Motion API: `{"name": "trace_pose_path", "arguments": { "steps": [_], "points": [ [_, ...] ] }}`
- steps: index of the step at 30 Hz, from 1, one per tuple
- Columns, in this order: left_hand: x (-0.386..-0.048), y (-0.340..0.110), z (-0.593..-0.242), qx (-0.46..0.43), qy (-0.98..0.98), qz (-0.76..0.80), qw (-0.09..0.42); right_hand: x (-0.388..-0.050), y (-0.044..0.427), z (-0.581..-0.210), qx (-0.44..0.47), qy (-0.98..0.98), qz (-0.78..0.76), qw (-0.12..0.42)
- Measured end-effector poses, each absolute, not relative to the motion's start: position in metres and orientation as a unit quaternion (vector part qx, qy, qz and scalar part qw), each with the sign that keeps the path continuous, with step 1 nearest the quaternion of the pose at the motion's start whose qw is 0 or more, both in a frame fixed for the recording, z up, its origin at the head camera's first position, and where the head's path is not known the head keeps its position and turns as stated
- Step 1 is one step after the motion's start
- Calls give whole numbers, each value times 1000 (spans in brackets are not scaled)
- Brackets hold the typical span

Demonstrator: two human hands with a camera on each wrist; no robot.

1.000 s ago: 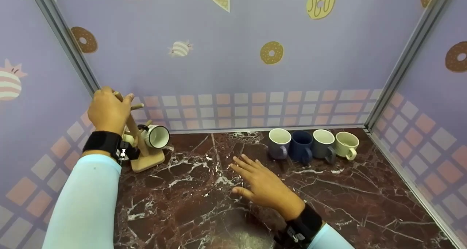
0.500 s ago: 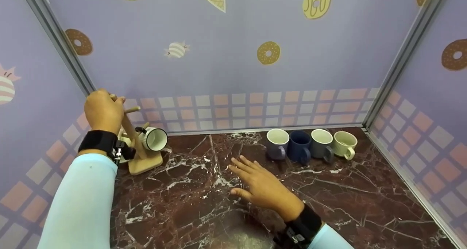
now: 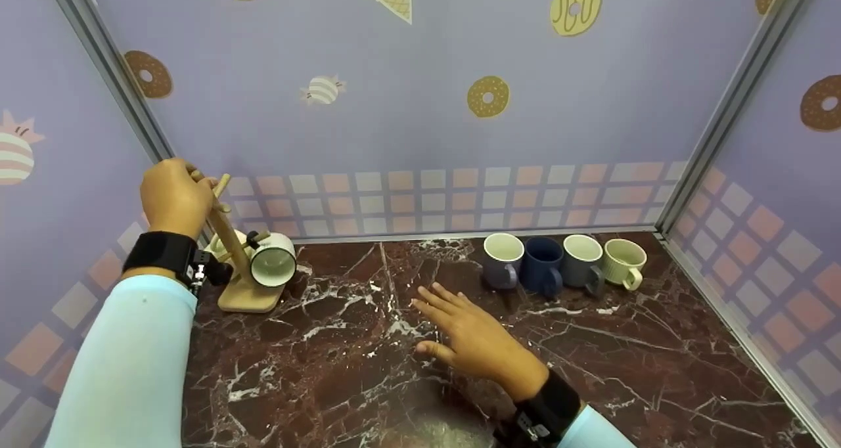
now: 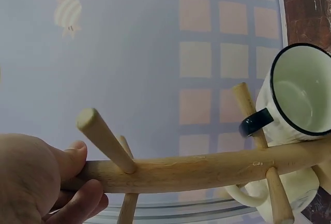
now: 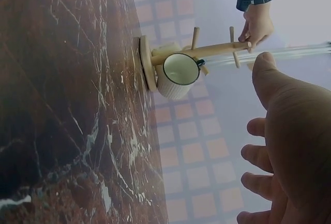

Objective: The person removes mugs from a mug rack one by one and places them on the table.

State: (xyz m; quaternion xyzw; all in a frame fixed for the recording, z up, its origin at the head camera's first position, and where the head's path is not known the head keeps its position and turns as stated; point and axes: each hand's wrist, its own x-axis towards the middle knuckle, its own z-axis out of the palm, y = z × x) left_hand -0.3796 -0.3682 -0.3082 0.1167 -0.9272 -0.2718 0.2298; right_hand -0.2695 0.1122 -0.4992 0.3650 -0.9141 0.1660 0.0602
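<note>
My left hand (image 3: 176,195) grips the top of a wooden mug tree (image 3: 228,238) at the back left; in the left wrist view its thumb and fingers pinch the post (image 4: 196,173) near a peg. A white mug with a black rim (image 3: 273,264) hangs by its black handle from a lower peg, mouth toward me. A cream mug (image 4: 258,195) hangs on another lower peg, partly hidden behind the post. My right hand (image 3: 470,333) holds nothing, fingers spread and straight, palm down over the middle of the table, in front of the row of mugs.
At the back right a purple mug (image 3: 503,261), a navy mug (image 3: 541,265), a grey mug (image 3: 582,261) and a pale green mug (image 3: 624,263) stand upright in a row on the marbled table (image 3: 341,382). Patterned walls (image 3: 407,133) border the back and sides.
My left hand has shifted left and turned the mug tree; its pegs and the black-rimmed mug have swung round toward me. The right hand stays where it was.
</note>
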Motion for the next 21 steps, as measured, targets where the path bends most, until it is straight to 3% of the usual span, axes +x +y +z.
{"name": "trace_pose_path", "arguments": {
  "steps": [21],
  "points": [
    [-381,-377,-296,106,-940,-276,173,-267,110,-496,363,-916,168,43]
  ]
}}
